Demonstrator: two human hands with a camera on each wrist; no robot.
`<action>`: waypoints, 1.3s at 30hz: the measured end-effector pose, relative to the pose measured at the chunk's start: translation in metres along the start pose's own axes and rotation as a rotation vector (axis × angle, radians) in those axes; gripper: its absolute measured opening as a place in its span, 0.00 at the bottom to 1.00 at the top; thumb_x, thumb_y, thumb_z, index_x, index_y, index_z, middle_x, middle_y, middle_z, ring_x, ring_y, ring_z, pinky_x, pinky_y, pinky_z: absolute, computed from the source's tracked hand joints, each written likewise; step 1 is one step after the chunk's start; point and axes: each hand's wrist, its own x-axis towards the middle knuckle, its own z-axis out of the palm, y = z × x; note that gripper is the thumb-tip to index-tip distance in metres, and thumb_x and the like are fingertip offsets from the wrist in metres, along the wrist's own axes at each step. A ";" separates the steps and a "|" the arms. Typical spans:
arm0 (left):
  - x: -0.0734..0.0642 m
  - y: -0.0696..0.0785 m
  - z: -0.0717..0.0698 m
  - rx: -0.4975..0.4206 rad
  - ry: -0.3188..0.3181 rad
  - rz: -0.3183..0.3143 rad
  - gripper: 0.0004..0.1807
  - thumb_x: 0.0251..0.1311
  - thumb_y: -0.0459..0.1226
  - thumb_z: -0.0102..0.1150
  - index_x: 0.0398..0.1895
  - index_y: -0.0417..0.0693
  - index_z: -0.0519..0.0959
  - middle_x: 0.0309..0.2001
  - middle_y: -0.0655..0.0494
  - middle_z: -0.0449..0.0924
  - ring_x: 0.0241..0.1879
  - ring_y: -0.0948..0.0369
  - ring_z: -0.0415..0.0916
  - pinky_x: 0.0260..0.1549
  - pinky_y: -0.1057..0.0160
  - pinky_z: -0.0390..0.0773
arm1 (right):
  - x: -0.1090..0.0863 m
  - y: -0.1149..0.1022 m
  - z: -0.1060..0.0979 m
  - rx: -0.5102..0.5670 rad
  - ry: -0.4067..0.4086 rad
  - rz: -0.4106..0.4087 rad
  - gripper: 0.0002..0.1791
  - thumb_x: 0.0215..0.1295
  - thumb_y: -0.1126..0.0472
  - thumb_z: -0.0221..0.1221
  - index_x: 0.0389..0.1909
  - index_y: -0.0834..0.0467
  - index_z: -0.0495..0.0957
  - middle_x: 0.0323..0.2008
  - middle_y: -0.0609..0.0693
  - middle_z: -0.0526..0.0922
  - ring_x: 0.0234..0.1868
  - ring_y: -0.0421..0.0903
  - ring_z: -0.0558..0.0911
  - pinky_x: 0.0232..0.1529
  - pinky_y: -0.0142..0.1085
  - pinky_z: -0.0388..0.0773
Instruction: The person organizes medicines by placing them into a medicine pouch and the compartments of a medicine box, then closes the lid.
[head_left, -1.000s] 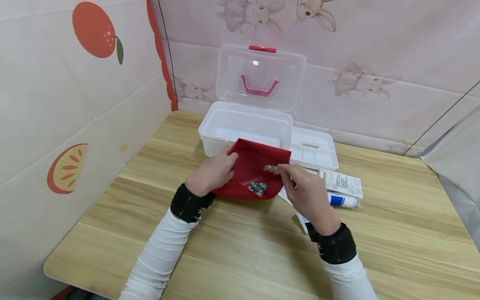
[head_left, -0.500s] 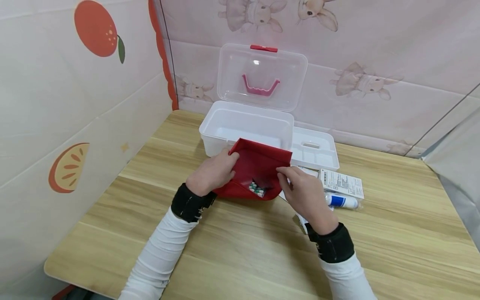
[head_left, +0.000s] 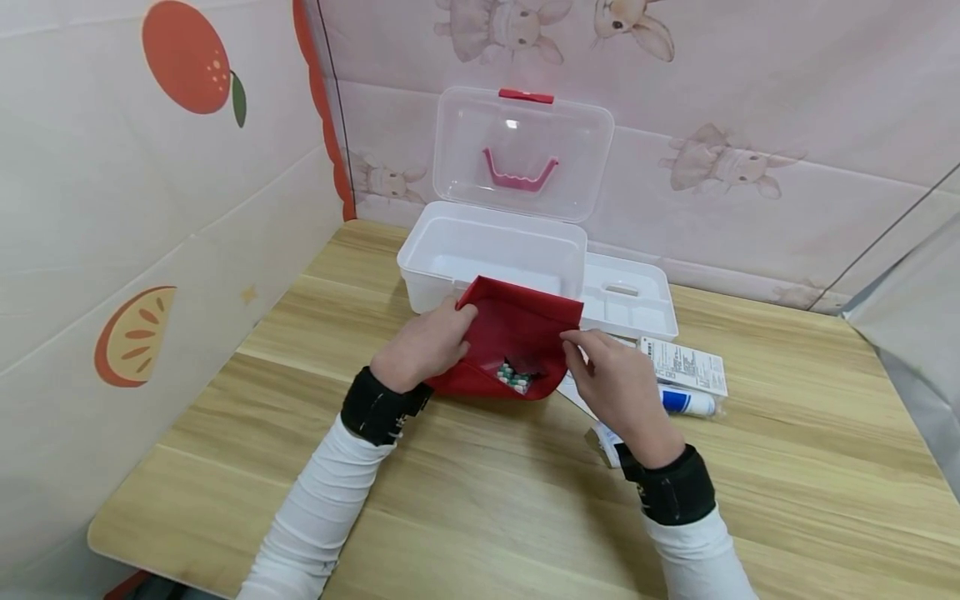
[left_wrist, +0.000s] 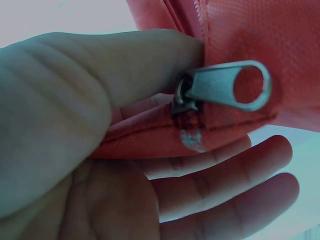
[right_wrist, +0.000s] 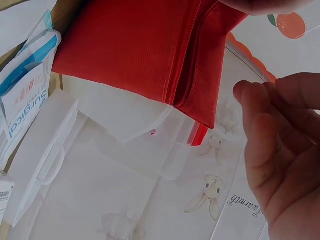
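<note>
My left hand (head_left: 423, 343) grips the left edge of a red zip pouch (head_left: 480, 377), thumb inside and fingers outside. Beside that thumb, in the left wrist view, hangs the metal zipper pull (left_wrist: 215, 86). The pouch gapes toward me, and a blister pack of green and white capsules (head_left: 512, 379) lies low inside it. At the pouch's right edge is my right hand (head_left: 618, 387), its fingers loosely bent toward the thumb. In the right wrist view those fingers (right_wrist: 260, 140) hold nothing and stand apart from the pouch.
Behind the pouch stands a clear plastic box (head_left: 422, 279) with its lid (head_left: 461, 154) raised. A white compartment tray (head_left: 652, 287) lies right of it. Nearer are a printed carton (head_left: 686, 367), a blue-banded white tube (head_left: 688, 402) and a packet printed "surgical" (right_wrist: 30, 85).
One second ago my right hand pinched a small shiny pack over the pouch. It has let that pack go into the pouch, and the hand has drawn slightly right. My left hand keeps its grip.
</note>
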 end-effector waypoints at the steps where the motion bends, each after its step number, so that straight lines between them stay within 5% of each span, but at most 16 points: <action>1: 0.000 0.000 0.000 -0.001 0.000 -0.001 0.19 0.57 0.34 0.58 0.51 0.38 0.68 0.48 0.43 0.68 0.40 0.55 0.69 0.36 0.56 0.81 | 0.000 0.000 -0.001 0.000 0.002 0.002 0.10 0.58 0.64 0.59 0.41 0.61 0.79 0.32 0.55 0.85 0.22 0.44 0.76 0.20 0.39 0.80; 13: -0.001 -0.001 -0.001 -0.010 0.000 -0.008 0.20 0.56 0.35 0.59 0.51 0.39 0.68 0.48 0.44 0.69 0.39 0.55 0.69 0.36 0.57 0.81 | 0.001 0.007 -0.007 -0.015 0.011 0.023 0.11 0.57 0.64 0.60 0.42 0.61 0.80 0.34 0.56 0.85 0.21 0.43 0.74 0.20 0.39 0.79; 26: -0.001 0.000 -0.001 -0.012 -0.004 -0.006 0.19 0.57 0.35 0.58 0.50 0.39 0.68 0.48 0.44 0.68 0.39 0.55 0.70 0.36 0.57 0.81 | -0.007 0.024 -0.012 -0.086 -0.103 0.087 0.08 0.58 0.65 0.58 0.38 0.60 0.81 0.33 0.56 0.85 0.23 0.47 0.79 0.19 0.43 0.77; 30: -0.001 0.000 0.000 -0.014 -0.013 -0.018 0.20 0.57 0.35 0.58 0.51 0.39 0.68 0.48 0.44 0.68 0.39 0.55 0.70 0.35 0.57 0.81 | -0.010 0.031 -0.018 -0.094 -0.223 0.155 0.08 0.58 0.65 0.57 0.38 0.61 0.80 0.34 0.58 0.85 0.26 0.49 0.79 0.22 0.44 0.78; 36: 0.000 0.000 0.001 -0.013 -0.006 -0.013 0.19 0.57 0.35 0.58 0.51 0.39 0.68 0.47 0.44 0.68 0.38 0.55 0.70 0.34 0.57 0.81 | -0.017 0.049 -0.029 -0.122 -0.505 0.387 0.12 0.56 0.68 0.57 0.42 0.62 0.78 0.38 0.61 0.81 0.31 0.52 0.77 0.28 0.47 0.78; 39: 0.000 -0.001 0.001 -0.008 -0.002 -0.014 0.19 0.57 0.35 0.57 0.51 0.39 0.68 0.47 0.44 0.68 0.38 0.55 0.70 0.34 0.57 0.81 | -0.022 0.062 -0.034 -0.133 -0.583 0.445 0.15 0.50 0.71 0.58 0.42 0.65 0.77 0.38 0.64 0.79 0.31 0.53 0.75 0.28 0.48 0.75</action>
